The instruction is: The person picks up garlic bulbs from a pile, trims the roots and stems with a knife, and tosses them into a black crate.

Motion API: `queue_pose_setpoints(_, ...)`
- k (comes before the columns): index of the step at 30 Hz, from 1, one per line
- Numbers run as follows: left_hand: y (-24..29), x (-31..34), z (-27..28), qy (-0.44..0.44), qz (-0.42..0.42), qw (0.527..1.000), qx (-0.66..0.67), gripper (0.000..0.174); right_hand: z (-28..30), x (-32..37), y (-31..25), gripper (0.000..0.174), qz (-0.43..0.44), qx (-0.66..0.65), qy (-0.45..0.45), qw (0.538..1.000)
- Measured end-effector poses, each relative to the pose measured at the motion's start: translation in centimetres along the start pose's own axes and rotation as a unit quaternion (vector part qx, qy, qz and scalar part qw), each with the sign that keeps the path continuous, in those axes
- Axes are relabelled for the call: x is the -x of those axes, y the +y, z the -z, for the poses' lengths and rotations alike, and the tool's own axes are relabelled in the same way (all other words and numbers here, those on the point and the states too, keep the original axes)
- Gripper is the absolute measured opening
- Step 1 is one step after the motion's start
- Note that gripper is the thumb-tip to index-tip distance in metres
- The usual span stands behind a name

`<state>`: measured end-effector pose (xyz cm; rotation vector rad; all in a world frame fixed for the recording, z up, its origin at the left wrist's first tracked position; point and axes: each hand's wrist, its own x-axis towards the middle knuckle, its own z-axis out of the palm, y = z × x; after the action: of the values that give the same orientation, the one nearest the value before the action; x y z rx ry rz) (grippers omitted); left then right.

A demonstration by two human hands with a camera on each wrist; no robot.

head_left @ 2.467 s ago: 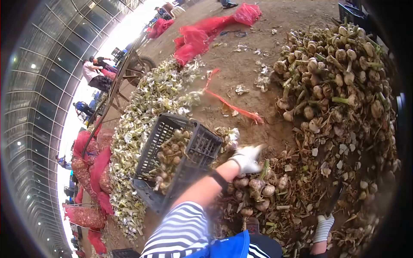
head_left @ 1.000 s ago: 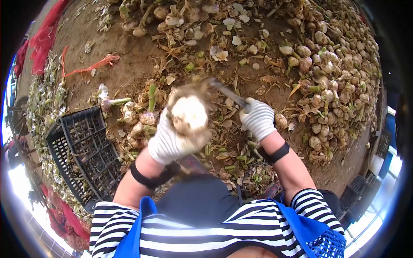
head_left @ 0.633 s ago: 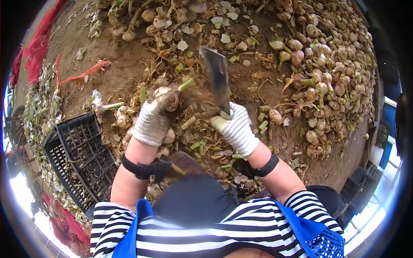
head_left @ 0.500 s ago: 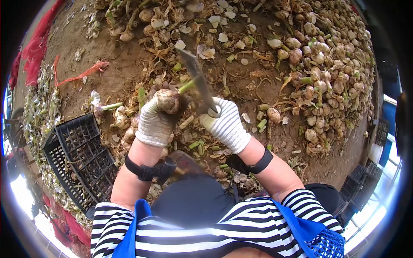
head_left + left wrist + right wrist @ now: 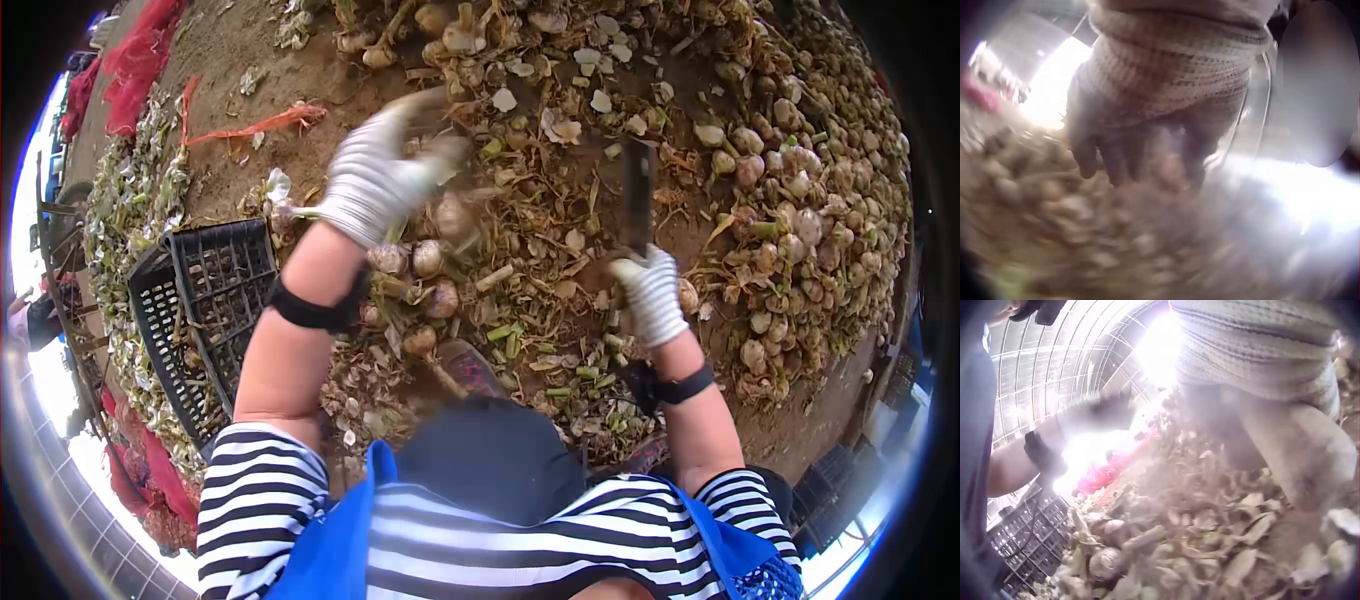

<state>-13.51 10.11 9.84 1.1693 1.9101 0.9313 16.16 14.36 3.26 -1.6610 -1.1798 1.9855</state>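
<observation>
My left hand [image 5: 385, 175], in a white knitted glove, is over the husk-strewn ground with fingers stretched out and blurred. No bulb shows in it. Just below its fingers is a blurred garlic bulb [image 5: 453, 215], above several other garlic bulbs [image 5: 428, 258] near my shoe. In the left wrist view, the gloved hand [image 5: 1154, 134] points its fingers down at the blurred ground. My right hand [image 5: 652, 298], gloved too, grips a knife [image 5: 638, 190] whose wide dark blade points away from me. The right wrist view shows that hand's glove [image 5: 1260, 356], but the knife is hidden there.
A black plastic crate [image 5: 225, 290] stands at left, beside pale garlic waste [image 5: 120, 260]. A large heap of garlic [image 5: 820, 220] lies at right. Cut stems and husks [image 5: 530, 220] cover the ground between. Red netting [image 5: 143, 60] and an orange strip [image 5: 260, 125] lie farther left.
Half a second ago my left hand held a garlic bulb with the blade at its stem. That hand has since let go and moved up; my right hand has moved right with the knife.
</observation>
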Motion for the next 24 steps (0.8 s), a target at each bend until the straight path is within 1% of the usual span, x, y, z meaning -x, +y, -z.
queue_pose_setpoints(1, -4.1, 0.0, 2.2, 0.014, 0.063, 0.984, -0.163, 0.062, 1.3, -0.7, 1.1, 0.029, -0.006, 0.025, 0.048, 0.999)
queue_pose_setpoints(2, -8.3, 0.2, 3.0, -0.001, 0.169, 0.959, -0.229, 0.064, 2.2, -1.2, 2.2, 0.029, -0.014, 0.053, 0.094, 0.994)
queue_pose_setpoints(3, -9.3, 1.2, 2.9, -0.1, 0.139, 0.928, -0.33, 0.063, 2.0, -0.5, 2.1, 0.015, -0.029, 0.046, 0.108, 0.993)
queue_pose_setpoints(4, -10.1, 2.0, 3.0, -0.194, 0.103, 0.879, -0.423, 0.061, 2.0, -0.5, 3.0, 0.015, -0.03, 0.049, 0.105, 0.993)
queue_pose_setpoints(5, -20.2, 2.0, 2.9, -0.188, 0.103, 0.88, -0.424, 0.061, 1.9, -1.0, 4.2, 0.014, -0.013, 0.051, 0.079, 0.996)
queue_pose_setpoints(6, -31.7, -1.9, 5.5, -0.074, 0.145, 0.986, -0.043, 0.05, 1.8, -1.0, 5.0, 0.014, 0.0, 0.051, 0.054, 0.997)
queue_pose_setpoints(7, -17.1, 0.5, 6.1, 0.108, 0.298, 0.948, 0.025, 0.038, 1.2, -0.5, 4.2, 0.033, -0.051, 0.041, 0.051, 0.997)
queue_pose_setpoints(8, -16.1, 0.8, 7.1, 0.151, 0.327, 0.925, 0.123, 0.035, 1.3, -0.8, 4.7, 0.033, -0.025, 0.056, 0.032, 0.998)
queue_pose_setpoints(9, -21.5, -0.5, 9.5, 0.119, 0.3, 0.946, -0.03, 0.041, 1.3, -1.1, 4.5, 0.033, -0.016, 0.073, 0.023, 0.997)
queue_pose_setpoints(10, -26.7, -1.7, 11.6, 0.084, 0.268, 0.942, -0.182, 0.047, 1.3, -1.2, 4.4, 0.034, -0.009, 0.091, 0.014, 0.996)
queue_pose_setpoints(11, -26.0, -1.8, 12.1, 0.114, 0.226, 0.951, -0.18, 0.051, 1.2, -1.3, 4.0, 0.034, -0.016, 0.092, 0.02, 0.995)
queue_pose_setpoints(12, -23.7, -1.7, 12.5, 0.142, 0.186, 0.956, -0.175, 0.054, 1.3, -1.2, 3.7, 0.035, -0.024, 0.095, 0.027, 0.995)
queue_pose_setpoints(13, -14.8, -0.9, 11.4, 0.176, 0.199, 0.856, -0.444, 0.064, 1.5, -1.2, 3.6, 0.037, -0.012, 0.095, 0.024, 0.995)
queue_pose_setpoints(14, -13.2, -0.6, 10.3, 0.178, 0.199, 0.856, -0.443, 0.064, 1.5, -1.4, 3.5, 0.037, -0.011, 0.096, 0.024, 0.995)
queue_pose_setpoints(15, -12.4, -0.3, 9.5, 0.078, 0.113, 0.83, -0.541, 0.068, 1.6, -1.5, 3.7, 0.036, -0.013, 0.107, 0.028, 0.994)
queue_pose_setpoints(16, -11.4, 0.0, 8.5, -0.025, 0.023, 0.782, -0.623, 0.073, 1.7, -1.3, 3.8, 0.036, -0.017, 0.119, 0.033, 0.992)
queue_pose_setpoints(17, -9.5, 0.0, 6.8, -0.18, 0.079, 0.754, -0.627, 0.075, 1.2, -1.0, 3.7, 0.034, -0.01, 0.122, 0.047, 0.991)
queue_pose_setpoints(18, -10.4, 0.4, 6.0, -0.246, 0.099, 0.74, -0.619, 0.073, 0.8, -1.1, 3.7, 0.034, -0.008, 0.123, 0.048, 0.991)
queue_pose_setpoints(20, -13.9, -0.6, 5.3, -0.177, 0.182, 0.785, -0.564, 0.069, 0.1, -1.7, 3.6, 0.033, 0.009, 0.21, 0.018, 0.977)
queue_pose_setpoints(21, -15.9, -1.0, 5.1, -0.121, 0.204, 0.878, -0.417, 0.067, -0.8, -0.9, 2.2, 0.03, 0.033, 0.208, 0.003, 0.978)
queue_pose_setpoints(22, -17.1, -1.2, 4.7, -0.069, 0.22, 0.939, -0.254, 0.064, -1.2, -0.8, 1.4, 0.025, 0.076, 0.289, 0.007, 0.954)
queue_pose_setpoints(23, -16.2, 0.2, 3.7, -0.001, 0.097, 0.995, 0.033, 0.059, -1.7, -0.6, 0.8, 0.021, 0.101, 0.314, -0.001, 0.944)
queue_pose_setpoints(24, -12.9, 1.1, 2.7, 0.031, 0.059, 0.992, 0.104, 0.054, -2.3, -0.4, -0.1, 0.019, 0.129, 0.339, -0.011, 0.932)
